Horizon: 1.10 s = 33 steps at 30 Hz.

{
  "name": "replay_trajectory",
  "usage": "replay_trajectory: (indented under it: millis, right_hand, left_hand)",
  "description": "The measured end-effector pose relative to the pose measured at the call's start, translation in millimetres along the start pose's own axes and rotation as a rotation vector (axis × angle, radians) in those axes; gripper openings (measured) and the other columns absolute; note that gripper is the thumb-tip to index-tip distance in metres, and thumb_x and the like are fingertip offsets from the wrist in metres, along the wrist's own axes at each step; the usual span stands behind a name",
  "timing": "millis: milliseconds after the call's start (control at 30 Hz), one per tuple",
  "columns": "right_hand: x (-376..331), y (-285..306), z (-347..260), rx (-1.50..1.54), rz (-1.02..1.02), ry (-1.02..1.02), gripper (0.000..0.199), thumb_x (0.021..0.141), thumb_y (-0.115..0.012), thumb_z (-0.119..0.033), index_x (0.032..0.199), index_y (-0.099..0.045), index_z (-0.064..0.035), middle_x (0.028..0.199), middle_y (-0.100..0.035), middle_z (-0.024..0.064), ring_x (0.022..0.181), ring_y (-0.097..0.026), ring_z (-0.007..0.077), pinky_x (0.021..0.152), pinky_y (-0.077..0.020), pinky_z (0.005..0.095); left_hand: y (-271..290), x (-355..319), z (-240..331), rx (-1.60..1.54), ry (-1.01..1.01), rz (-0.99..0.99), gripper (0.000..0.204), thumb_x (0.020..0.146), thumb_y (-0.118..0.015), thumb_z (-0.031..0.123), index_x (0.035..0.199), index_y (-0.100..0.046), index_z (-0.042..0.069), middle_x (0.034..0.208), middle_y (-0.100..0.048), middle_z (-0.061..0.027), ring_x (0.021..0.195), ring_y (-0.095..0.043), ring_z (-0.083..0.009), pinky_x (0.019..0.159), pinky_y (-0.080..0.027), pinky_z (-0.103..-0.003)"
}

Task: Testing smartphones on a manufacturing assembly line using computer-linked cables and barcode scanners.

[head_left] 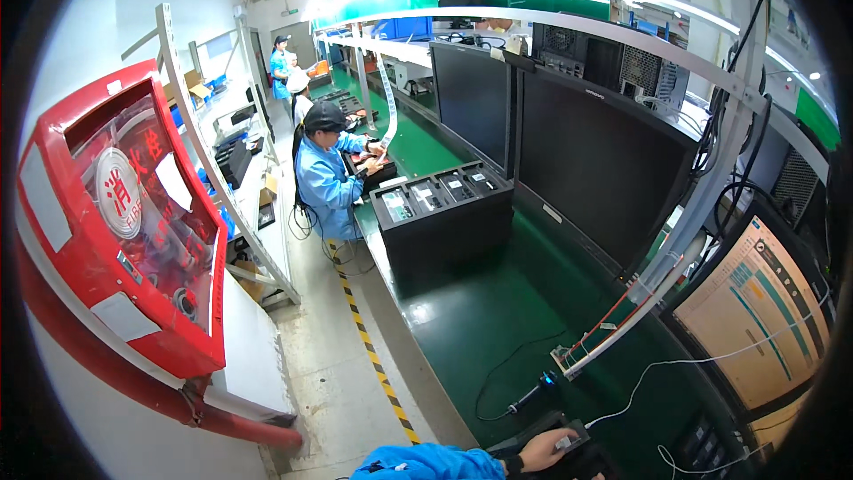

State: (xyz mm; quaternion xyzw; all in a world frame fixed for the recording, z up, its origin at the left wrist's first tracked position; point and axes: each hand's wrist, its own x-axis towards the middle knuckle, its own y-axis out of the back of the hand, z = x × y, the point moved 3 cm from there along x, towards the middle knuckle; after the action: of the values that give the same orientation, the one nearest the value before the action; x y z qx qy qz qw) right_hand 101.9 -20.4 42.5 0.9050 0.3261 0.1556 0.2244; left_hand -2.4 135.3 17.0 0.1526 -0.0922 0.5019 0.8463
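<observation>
One of the hands, the left hand [544, 450], rests flat on a flat black device [569, 455] at six o'clock on the green surface [480, 320]; the right is out of view.

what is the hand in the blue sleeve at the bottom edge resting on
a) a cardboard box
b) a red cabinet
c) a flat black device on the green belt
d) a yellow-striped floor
c: the hand coming out of the bright blue sleeve lies on top of a flat black device that sits on the dark green conveyor belt; whether this is the person's left or right hand cannot be told.
</observation>
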Motion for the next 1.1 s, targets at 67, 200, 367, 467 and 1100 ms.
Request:
replay_trajectory:
  millis: [67,200,367,467,1100]
  right_hand:
    - [-13.6,1.2,9.7,0.034,-0.094,-0.133,0.059,0.087,-0.066,-0.016,0.136,-0.036,-0.0010,0.125,-0.050,0.0240,0.109,-0.054,0.0334,0.089,-0.0475,0.0416]
    - [-33.2,-8.2,0.4,0.139,-0.237,-0.272,0.059,0.087,-0.066,-0.009,0.136,-0.035,-0.0046,0.120,-0.054,0.0210,0.107,-0.056,0.0308,0.089,-0.0471,0.0397]
    - [-31.5,-21.5,-3.6,0.188,-0.164,-0.083,0.042,0.087,-0.065,-0.010,0.124,-0.047,-0.0003,0.110,-0.058,0.0161,0.103,-0.058,0.0245,0.086,-0.0489,0.0329]
    - [-35.5,-18.0,-10.6,0.447,-0.153,-0.270,0.034,0.085,-0.068,-0.008,0.115,-0.055,-0.0005,0.108,-0.062,0.0131,0.103,-0.060,0.0187,0.082,-0.0517,0.0343]
    - [-547.4,145.0,349.9,0.470,0.918,-1.351,0.026,0.089,-0.054,-0.016,0.113,-0.056,-0.0058,0.089,-0.065,0.0092,0.071,-0.062,0.0184,0.060,-0.0516,0.0308]
  left_hand:
    - [0.7,-15.8,7.7,-0.041,0.114,-0.040,0.023,0.080,-0.058,0.005,0.103,-0.061,0.004,0.085,-0.065,-0.0175,0.079,-0.062,-0.0358,0.074,-0.050,-0.040]
    - [-4.9,-41.7,4.6,-0.076,0.139,-0.132,0.025,0.074,-0.053,0.000,0.097,-0.064,0.004,0.085,-0.065,-0.0184,0.080,-0.063,-0.0367,0.073,-0.050,-0.040]
    - [-5.3,-38.8,3.4,-0.216,0.246,-0.386,0.028,0.083,-0.057,0.000,0.110,-0.060,0.003,0.098,-0.066,-0.0093,0.087,-0.065,-0.0187,0.076,-0.051,-0.031]
    - [2.9,-21.0,33.6,-0.160,0.293,-0.389,0.020,0.085,-0.058,0.000,0.105,-0.063,0.002,0.089,-0.068,-0.0063,0.079,-0.064,-0.0123,0.069,-0.051,-0.026]
    - [-268.7,-323.3,130.8,-0.299,0.148,-1.571,0.014,0.087,-0.051,0.014,0.090,-0.062,0.006,0.064,-0.051,-0.0028,0.059,-0.047,-0.0108,0.054,-0.037,-0.030]
